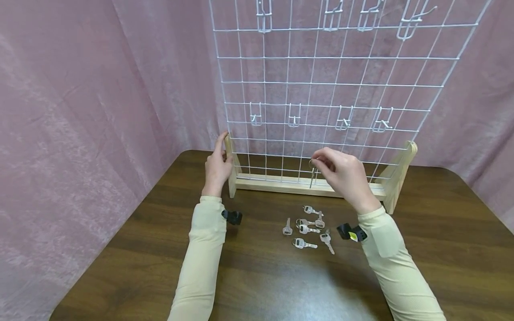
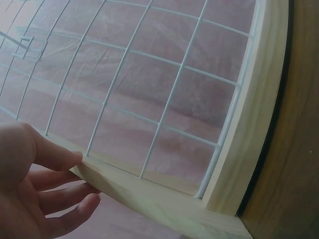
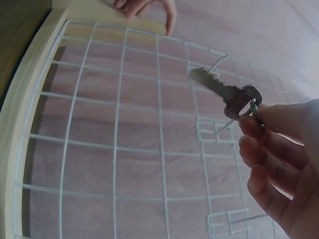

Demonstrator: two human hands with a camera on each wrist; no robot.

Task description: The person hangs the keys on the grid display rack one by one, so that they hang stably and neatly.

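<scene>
My right hand (image 1: 341, 174) pinches the ring (image 3: 255, 110) of a metal key (image 3: 219, 89) between thumb and finger. In the head view this key (image 1: 312, 177) hangs down in front of the lower part of a white wire grid (image 1: 297, 83). My left hand (image 1: 218, 168) holds the left upright of the wooden stand (image 1: 231, 178), its index finger reaching to the top. The left wrist view shows that hand (image 2: 45, 179) with a digit on the upright's edge and the other fingers bent beside it.
Several keys (image 1: 308, 229) with clear heads lie on the brown table (image 1: 257, 276) in front of the stand. White hooks (image 1: 294, 118) hang in a row on the grid, and longer hooks (image 1: 333, 18) sit higher up. A pink curtain (image 1: 100, 102) stands behind.
</scene>
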